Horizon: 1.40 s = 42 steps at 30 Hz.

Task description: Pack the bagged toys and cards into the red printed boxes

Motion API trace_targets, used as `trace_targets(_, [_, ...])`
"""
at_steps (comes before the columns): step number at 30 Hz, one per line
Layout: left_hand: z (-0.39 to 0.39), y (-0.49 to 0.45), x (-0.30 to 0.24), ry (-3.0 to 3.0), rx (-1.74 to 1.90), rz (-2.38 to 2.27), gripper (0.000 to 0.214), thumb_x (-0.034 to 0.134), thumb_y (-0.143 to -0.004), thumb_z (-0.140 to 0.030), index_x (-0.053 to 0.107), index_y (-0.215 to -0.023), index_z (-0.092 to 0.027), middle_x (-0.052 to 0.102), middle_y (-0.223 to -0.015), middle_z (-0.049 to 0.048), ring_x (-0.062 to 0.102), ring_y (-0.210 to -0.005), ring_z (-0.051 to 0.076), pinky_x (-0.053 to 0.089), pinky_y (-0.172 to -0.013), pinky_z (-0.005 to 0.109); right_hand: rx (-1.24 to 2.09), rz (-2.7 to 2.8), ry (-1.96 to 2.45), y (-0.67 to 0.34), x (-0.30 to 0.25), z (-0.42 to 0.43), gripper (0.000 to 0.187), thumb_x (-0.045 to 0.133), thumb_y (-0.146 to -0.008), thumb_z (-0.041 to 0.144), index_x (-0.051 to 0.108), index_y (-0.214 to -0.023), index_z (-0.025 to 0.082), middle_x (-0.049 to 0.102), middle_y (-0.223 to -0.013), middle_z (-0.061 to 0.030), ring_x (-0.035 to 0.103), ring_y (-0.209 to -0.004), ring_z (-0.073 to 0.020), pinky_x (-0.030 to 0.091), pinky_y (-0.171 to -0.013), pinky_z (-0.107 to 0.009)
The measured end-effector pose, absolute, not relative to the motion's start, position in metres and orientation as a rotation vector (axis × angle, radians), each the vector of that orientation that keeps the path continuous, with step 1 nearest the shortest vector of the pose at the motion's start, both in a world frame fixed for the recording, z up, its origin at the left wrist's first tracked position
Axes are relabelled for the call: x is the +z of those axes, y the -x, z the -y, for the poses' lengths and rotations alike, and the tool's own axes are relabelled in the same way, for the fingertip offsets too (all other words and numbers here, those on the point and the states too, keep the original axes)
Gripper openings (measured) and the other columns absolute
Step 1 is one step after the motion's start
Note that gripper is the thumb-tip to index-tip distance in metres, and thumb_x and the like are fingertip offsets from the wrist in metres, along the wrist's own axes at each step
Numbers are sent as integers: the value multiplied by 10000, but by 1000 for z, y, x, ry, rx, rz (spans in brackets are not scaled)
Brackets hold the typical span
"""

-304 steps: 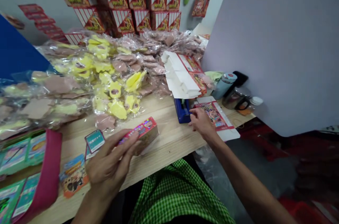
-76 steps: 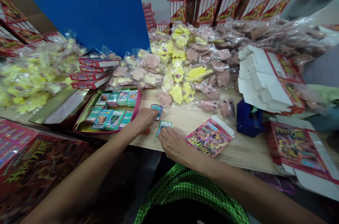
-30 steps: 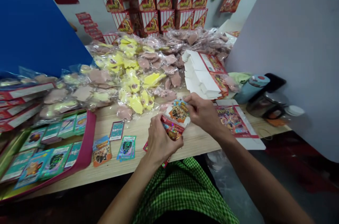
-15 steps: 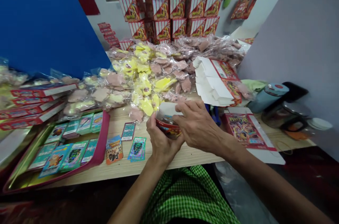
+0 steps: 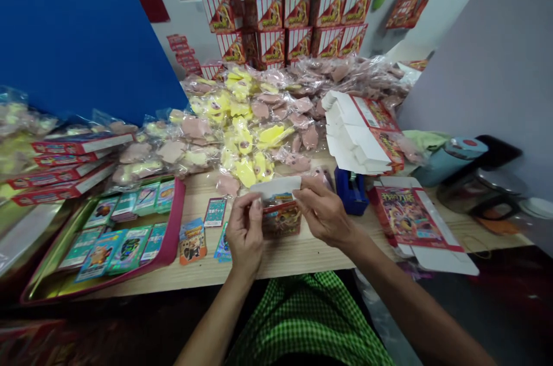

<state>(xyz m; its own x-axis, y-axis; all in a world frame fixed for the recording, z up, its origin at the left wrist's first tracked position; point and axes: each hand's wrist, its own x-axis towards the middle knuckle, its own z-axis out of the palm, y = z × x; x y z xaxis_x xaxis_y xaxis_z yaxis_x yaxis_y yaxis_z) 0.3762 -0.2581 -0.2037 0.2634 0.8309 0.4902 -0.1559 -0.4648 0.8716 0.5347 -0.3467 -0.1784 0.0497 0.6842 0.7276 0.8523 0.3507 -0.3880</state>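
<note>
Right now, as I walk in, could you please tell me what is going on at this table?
A person is holding a small printed box between their left hand and right hand, with its white flap sticking up. Around it on the wooden table are loose cards, a pink-rimmed tray of cards, plastic bags of yellow and pink pieces, and a blue tape dispenser.

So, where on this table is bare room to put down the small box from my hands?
Bare wood shows along the table's front edge, below the loose cards, and between your right hand and the flat printed carton. Behind, plastic bags crowd it.
</note>
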Motion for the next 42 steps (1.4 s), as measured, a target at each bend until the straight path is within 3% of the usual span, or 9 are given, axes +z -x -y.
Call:
trace_targets(3, [252, -372, -204, -1416, 1261, -515, 335, 614, -983, -301, 565, -1314, -292, 626, -939, -4, 611, -805, 128, 514, -749, 238, -40, 1548, 1387, -537, -173, 349, 288, 475, -994, 111, 489, -1250, 241, 613, -1105, -77, 648, -964, -207, 583, -791, -357])
trace_targets(6, [248, -367, -211, -1500, 1228, -414, 157, 597, -988, -318, 692, -1084, -237, 652, -1061, 51, 626, -1031, 181, 508, -914, 299, -90, 1651, 1380, -539, -170, 355, 282, 447, -998, 94, 494, -1240, 232, 610, -1085, -81, 636, -991, -215, 581, -822, -376])
trace_targets(9, [249, -363, -214, -1545, 1202, -261, 232, 626, -955, -420, 694, -1037, -213, 637, -1241, 103, 592, -1199, 256, 504, -990, 383, -150, 1849, 1348, -541, -166, 362, 187, 438, -1014, 142, 512, -1182, 177, 588, -1170, -150, 586, -1164, -280, 548, -945, -460])
trace_targets(16, [263, -367, -204, -1587, 1292, -379, 238, 714, -915, -231, 655, -1145, -214, 731, -1041, 45, 701, -916, 154, 553, -786, 247, -77, 1816, 1450, -536, -163, 369, 109, 446, -1051, 179, 499, -1145, 179, 615, -1018, -95, 619, -937, -231, 547, -800, -383])
trace_targets(23, [248, -355, -193, -1921, 1255, -187, 248, 644, -935, -89, 755, -1097, -242, 731, -1073, 45, 690, -977, 148, 564, -840, 269, -280, 1903, 1507, -533, -160, 366, 136, 401, -1037, 134, 484, -949, 194, 611, -872, -73, 629, -883, -228, 553, -752, -368])
trace_targets(31, [223, -338, -181, -2482, 1173, 56, 265, 735, -910, -196, 709, -1174, -186, 710, -1260, 137, 711, -1096, 212, 616, -899, 353, -395, 2117, 1406, -547, -171, 373, 229, 369, -945, 26, 535, -1045, 148, 634, -1123, -183, 623, -1024, -255, 592, -782, -379])
trace_targets(37, [238, -353, -175, -2570, 1309, -6, 226, 709, -881, -50, 714, -1082, -152, 760, -1114, 109, 735, -976, 185, 612, -855, 304, -225, 1780, 1417, -545, -169, 381, 255, 415, -959, 29, 560, -1102, 183, 649, -1193, -133, 596, -1220, -224, 558, -988, -403])
trace_targets(40, [249, -365, -181, -2505, 1413, -87, 231, 732, -860, -34, 718, -1059, -150, 756, -1093, 101, 733, -951, 178, 597, -860, 298, -71, 1168, 1851, -565, -170, 398, 257, 466, -893, 50, 611, -1048, 195, 640, -1244, -121, 567, -1271, -244, 473, -1097, -456])
trace_targets(42, [256, -373, -184, -2455, 1427, -102, 225, 727, -864, -36, 716, -1052, -160, 750, -1091, 93, 729, -939, 175, 596, -844, 297, 11, 720, 2090, -586, -177, 409, 206, 514, -823, 62, 634, -949, 173, 659, -1157, -144, 626, -1153, -275, 497, -1046, -461])
